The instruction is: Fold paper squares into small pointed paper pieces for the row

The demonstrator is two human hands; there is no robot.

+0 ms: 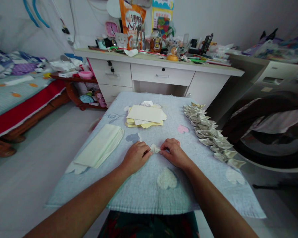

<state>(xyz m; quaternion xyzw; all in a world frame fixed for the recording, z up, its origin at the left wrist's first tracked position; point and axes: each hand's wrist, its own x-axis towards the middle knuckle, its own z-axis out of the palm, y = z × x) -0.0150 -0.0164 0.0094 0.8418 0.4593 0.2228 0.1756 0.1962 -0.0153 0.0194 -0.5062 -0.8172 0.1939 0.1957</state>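
Note:
Between my two hands, low over the cloth-covered table (144,185), is a small folded paper boat (154,148). My left hand (137,154) pinches its left tip with thumb and fingers. At the opposite tip, my right hand (174,151) is closed in a pinch too. Rows of several finished paper boats (211,132) stand along the table's right side. A stack of cream and yellow paper sheets (146,114) lies beyond my hands. To the left rests a pile of long pale-green paper (99,145).
A crumpled white tissue (147,103) sits behind the paper stack. Past the table stands a white desk (161,75) crowded with jars, a pink clock (111,29) and an orange bag (131,23). A bed (20,89) is at left, a washing machine (275,76) at right.

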